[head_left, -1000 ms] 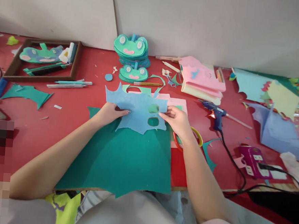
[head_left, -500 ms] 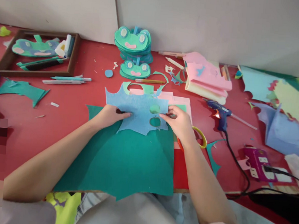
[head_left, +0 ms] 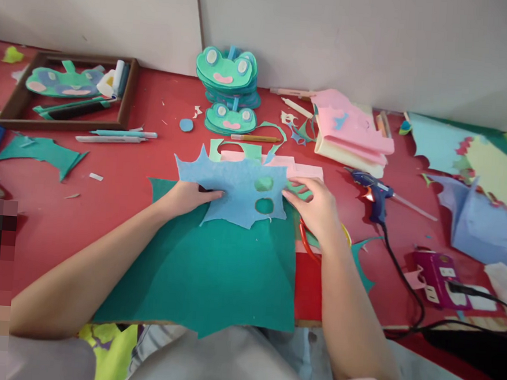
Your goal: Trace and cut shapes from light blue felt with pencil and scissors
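Note:
A ragged light blue felt piece with two round holes lies across the top of a large dark green felt sheet. My left hand pinches the blue felt's left lower edge, thumb on top. My right hand rests palm down just right of the blue felt, its fingertips beside that edge and holding nothing. It covers most of a pair of scissors with red and yellow handles. Pink and pale green felt pieces lie behind the blue one.
Stacked green frog faces stand by the wall. A wooden tray is at far left, with pens in front. A blue glue gun, its cord, a purple power strip and felt sheets are on the right.
My right hand slid right and slightly toward me, off the blue felt's right edge. My left hand kept its hold, and the blue felt shifted a little left.

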`<state>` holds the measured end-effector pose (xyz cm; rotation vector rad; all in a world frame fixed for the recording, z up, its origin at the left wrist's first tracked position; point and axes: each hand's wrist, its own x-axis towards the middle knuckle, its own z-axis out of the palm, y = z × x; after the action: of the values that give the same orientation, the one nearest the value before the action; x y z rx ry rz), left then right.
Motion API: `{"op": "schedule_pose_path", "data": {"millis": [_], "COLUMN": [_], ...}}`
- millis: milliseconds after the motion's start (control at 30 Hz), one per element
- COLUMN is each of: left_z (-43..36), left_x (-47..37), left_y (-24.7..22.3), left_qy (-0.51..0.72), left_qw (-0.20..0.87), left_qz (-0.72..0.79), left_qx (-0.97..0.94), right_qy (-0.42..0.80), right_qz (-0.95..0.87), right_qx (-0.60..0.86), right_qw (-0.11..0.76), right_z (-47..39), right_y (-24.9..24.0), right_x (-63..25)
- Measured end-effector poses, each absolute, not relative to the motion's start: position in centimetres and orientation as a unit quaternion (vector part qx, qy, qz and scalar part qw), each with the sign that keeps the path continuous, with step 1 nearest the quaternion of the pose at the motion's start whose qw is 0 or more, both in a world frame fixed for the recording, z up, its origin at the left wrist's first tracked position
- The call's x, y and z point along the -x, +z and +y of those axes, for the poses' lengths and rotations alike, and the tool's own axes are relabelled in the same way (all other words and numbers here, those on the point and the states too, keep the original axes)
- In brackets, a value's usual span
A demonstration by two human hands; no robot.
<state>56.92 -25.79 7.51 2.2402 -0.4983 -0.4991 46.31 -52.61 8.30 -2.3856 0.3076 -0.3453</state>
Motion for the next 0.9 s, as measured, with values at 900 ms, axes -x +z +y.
{"op": "schedule_pose_path", "data": {"millis": [900], "left_z": [-26.0], "left_x": [-56.8], "left_y": [7.8], "left_qy": [-0.213], "left_qw": [0.367], "left_qz": [-0.196], "left_qx": [-0.884], "right_qy": [-0.057], "right_qz": [0.138], "right_qx": [0.862], "right_qw": [0.485], "right_z": [-50.5], "right_y": [8.1], "right_x": [-46.8]}}
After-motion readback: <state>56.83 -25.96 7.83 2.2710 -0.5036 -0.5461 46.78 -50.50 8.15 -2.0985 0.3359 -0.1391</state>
